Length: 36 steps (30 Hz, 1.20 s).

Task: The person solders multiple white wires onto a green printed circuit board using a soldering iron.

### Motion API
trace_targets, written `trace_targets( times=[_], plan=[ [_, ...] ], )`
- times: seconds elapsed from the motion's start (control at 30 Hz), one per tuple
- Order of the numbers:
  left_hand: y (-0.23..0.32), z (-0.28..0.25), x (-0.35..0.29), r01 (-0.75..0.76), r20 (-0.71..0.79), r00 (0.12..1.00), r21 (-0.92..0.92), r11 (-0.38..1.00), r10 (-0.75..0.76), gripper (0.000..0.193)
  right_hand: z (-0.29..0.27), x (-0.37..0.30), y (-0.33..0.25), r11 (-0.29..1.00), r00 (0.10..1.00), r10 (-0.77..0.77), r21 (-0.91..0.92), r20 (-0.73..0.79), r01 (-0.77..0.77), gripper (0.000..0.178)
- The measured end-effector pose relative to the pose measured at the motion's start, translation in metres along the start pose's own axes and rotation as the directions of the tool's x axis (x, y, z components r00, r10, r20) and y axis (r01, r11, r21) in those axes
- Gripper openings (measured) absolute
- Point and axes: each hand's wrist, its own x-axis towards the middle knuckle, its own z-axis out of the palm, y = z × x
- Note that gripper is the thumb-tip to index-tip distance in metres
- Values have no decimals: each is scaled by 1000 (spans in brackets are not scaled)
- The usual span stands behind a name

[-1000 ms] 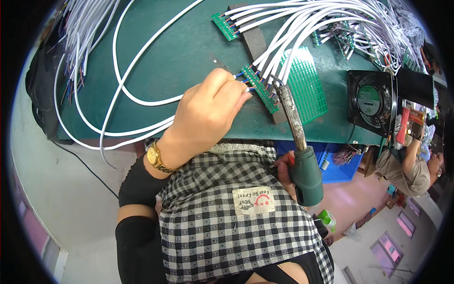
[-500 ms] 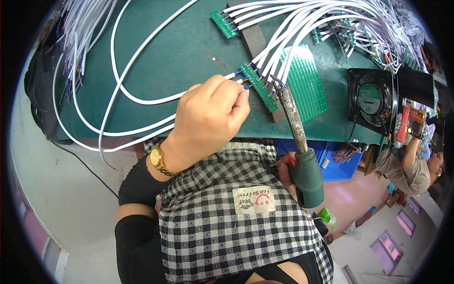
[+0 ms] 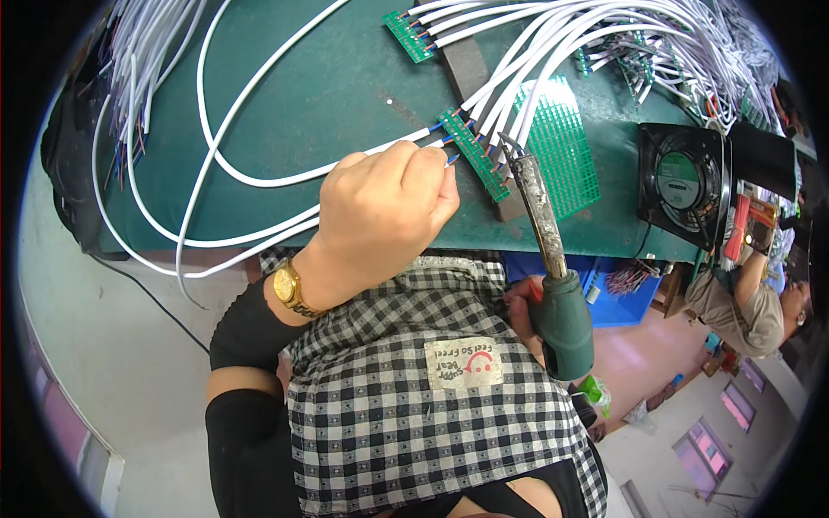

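My left hand, with a gold watch at its wrist, is closed in a pinch on a white cable. That cable's blue wire end pokes out beside the fingertips, near a narrow green circuit board. Other white cables run to the board from both sides. My right hand, partly hidden, is wrapped round a soldering iron with a dark green handle. The iron's metal shaft slants up to a bent tip close to the board's right side; whether it touches cannot be told.
A dark bar lies under the narrow boards on the green table. Close by are a larger green board panel, a wired board and a black fan. Cable bundles lie left. Another person sits right.
The view has shifted slightly. My left hand has turned a little, its fingers still pinched on the cable. The soldering iron stays nearly in the same place by the board.
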Motion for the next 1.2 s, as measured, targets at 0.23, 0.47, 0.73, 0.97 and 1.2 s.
trace_targets(
  times=[0.23,0.47,0.73,0.97,1.2],
  plan=[
    [-2,4,5,-5,-26,1000,27,1000,6,16,2,-1,1,991,989,-126,26,-77,129,34],
    [-1,7,6,33,-19,999,-11,999,-33,15,-3,2,-3,995,998,-60,73,-14,61,15],
    [0,3,7,143,33,989,-85,986,-141,13,-5,-2,-7,990,992,102,90,80,-109,7],
    [0,4,7,124,2,992,-67,990,-124,13,1,-3,-6,989,997,-21,143,-70,31,7],
    [-1,6,6,110,-15,994,-57,992,-111,14,-4,1,-7,988,992,80,126,93,-91,6]
  ],
)
